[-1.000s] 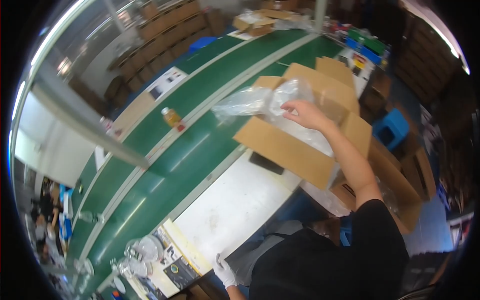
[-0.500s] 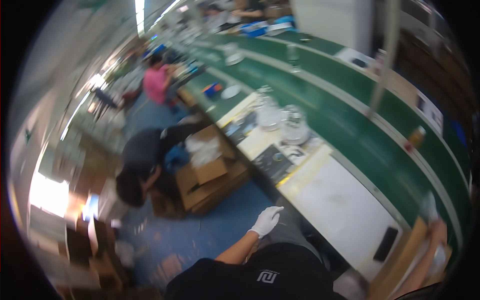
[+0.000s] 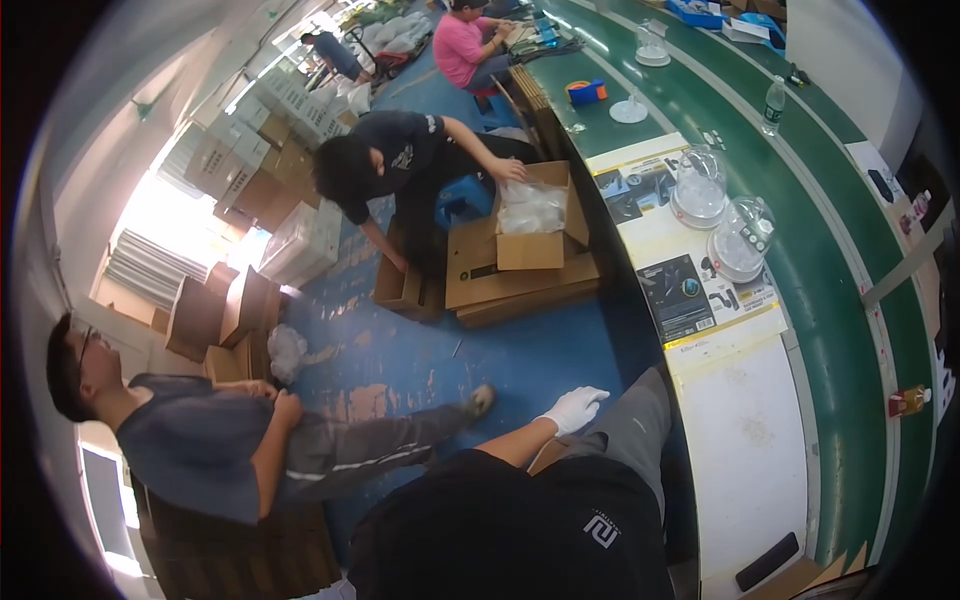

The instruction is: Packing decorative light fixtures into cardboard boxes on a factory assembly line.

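Observation:
My left hand, in a white glove, rests at the grey trouser leg below my black shirt. Its fingers lie loosely stretched out, with nothing visible in them. My right hand is out of the picture. Beside my leg is the workbench with a bare white top. A black phone-like slab lies at its near end. Farther along stand two clear plastic domed items on white bases, one nearer and one behind it, next to a printed black carton panel.
A green conveyor runs along the bench, bearing an amber bottle and a clear bottle. A person bends over an open carton of bagged items. Another person stands at left on the blue floor.
My view has swung left and steadied. A standing person has come into view at left. A bare forearm and a carton at the right have mostly left the picture.

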A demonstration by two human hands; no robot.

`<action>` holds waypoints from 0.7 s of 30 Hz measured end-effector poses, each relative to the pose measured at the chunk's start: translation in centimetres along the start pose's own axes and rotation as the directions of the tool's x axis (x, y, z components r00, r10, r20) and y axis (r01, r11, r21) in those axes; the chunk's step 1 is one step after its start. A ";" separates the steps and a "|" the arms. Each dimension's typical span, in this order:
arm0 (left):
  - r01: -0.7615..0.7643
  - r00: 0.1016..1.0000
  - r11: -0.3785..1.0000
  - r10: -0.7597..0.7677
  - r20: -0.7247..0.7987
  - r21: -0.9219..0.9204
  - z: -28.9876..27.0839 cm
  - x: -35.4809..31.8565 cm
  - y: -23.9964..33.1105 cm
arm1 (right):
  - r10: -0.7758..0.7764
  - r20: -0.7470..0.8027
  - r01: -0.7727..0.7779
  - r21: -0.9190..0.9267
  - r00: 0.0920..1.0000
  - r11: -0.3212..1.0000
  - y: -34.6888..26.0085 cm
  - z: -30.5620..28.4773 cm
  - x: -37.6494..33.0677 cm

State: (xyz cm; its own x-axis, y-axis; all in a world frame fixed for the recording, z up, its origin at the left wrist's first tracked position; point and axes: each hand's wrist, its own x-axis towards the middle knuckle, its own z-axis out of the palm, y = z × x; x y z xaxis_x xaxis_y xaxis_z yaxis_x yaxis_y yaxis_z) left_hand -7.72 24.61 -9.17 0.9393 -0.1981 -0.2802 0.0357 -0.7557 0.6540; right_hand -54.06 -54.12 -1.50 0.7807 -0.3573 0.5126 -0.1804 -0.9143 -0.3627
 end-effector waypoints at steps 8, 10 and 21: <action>-0.015 1.000 1.000 0.015 0.012 0.023 0.6 -1.3 -0.4 | 0.132 0.069 -0.129 -0.043 0.989 0.991 -0.2 4.6 2.2; -0.010 1.000 0.999 0.009 0.026 0.041 0.9 -2.2 -1.3 | 0.192 0.054 -0.187 -0.088 0.980 0.978 -0.7 3.3 2.0; -0.103 0.993 0.993 0.099 0.071 0.055 -0.7 2.8 0.4 | 0.555 -0.033 -0.547 -0.225 0.832 0.807 -3.1 1.5 -2.7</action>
State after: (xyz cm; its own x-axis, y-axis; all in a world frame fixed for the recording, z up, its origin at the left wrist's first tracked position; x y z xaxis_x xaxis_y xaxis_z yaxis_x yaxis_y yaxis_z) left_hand -4.84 24.18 -9.23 0.9116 -0.3157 -0.2634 -0.0800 -0.7645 0.6396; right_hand -54.74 -50.05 -2.90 0.5297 -0.8103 0.2505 -0.7069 -0.5850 -0.3977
